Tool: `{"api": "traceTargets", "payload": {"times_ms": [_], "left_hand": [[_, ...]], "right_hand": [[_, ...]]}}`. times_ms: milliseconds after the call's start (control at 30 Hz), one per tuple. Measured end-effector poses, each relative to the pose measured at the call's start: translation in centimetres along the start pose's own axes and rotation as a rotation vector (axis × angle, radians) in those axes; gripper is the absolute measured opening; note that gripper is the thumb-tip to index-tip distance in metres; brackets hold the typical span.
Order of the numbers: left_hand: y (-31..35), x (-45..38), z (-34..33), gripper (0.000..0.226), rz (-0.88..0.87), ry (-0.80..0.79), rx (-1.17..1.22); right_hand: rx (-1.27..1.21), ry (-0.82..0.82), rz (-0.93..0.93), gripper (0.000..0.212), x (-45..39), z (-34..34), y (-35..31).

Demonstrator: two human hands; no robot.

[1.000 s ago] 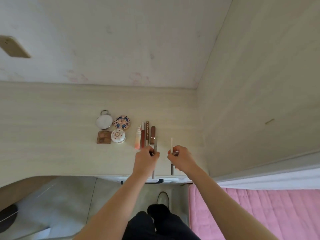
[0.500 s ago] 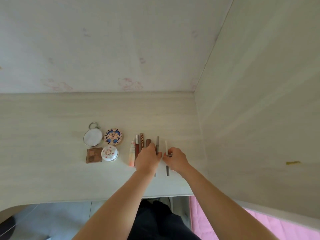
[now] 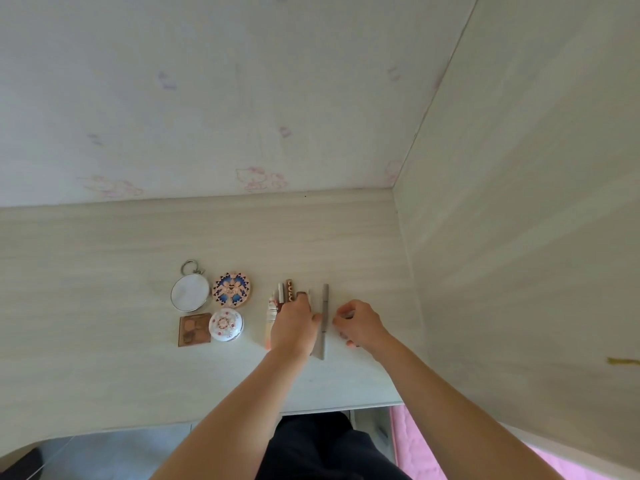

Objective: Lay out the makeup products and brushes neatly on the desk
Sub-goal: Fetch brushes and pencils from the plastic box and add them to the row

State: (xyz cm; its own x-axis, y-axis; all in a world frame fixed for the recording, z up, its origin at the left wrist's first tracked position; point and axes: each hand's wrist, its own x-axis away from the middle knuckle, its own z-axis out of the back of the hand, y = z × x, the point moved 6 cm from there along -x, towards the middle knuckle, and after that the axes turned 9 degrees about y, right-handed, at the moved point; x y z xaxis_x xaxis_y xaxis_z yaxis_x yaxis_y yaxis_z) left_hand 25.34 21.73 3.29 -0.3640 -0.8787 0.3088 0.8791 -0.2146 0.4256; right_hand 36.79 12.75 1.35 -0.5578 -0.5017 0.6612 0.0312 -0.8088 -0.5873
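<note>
On the pale wooden desk (image 3: 104, 289), makeup lies in two groups. At the left are a round mirror with a ring (image 3: 189, 292), a blue-patterned compact (image 3: 231, 289), a white compact (image 3: 225, 324) and a brown square palette (image 3: 194, 329). To their right runs a row of tubes and lip products (image 3: 284, 292). My left hand (image 3: 294, 327) rests flat on that row, covering most of it, with its thumb against a grey pencil (image 3: 325, 317). My right hand (image 3: 360, 323) hovers just right of the pencil, its fingers loosely curled and nothing visible in them.
A wall with faint pink drawings (image 3: 259, 178) rises behind the desk. A tall wooden side panel (image 3: 519, 237) closes the desk's right side. Pink bedding (image 3: 422, 452) shows at the lower right. The desk's front edge is near my legs.
Both hands moved forward from the desk's front edge and laid their pencils down beside the row. The right hand has let go of its pencil. The camera tilted toward the wall.
</note>
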Motion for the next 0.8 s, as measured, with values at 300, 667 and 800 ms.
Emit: {"api": "traceTargets", "payload": {"times_ms": [300,667,800], "left_hand": [[0.4,-1.6,1.1,0.022,0.077,0.019,0.182],[3.1,-3.9,0.2,0.041,-0.018,-0.187,0.355],[4.6,-3.9,-1.0,0.049,-0.164,-0.250,0.248]], "right_hand": [[-0.027,-0.063,0.051,0.027,0.1,0.3,0.2],[-0.020,-0.025,0.061,0.038,-0.2,1.0,1.2],[0.025,0.073,0.067,0.043,-0.4,1.7,2.0]]}}
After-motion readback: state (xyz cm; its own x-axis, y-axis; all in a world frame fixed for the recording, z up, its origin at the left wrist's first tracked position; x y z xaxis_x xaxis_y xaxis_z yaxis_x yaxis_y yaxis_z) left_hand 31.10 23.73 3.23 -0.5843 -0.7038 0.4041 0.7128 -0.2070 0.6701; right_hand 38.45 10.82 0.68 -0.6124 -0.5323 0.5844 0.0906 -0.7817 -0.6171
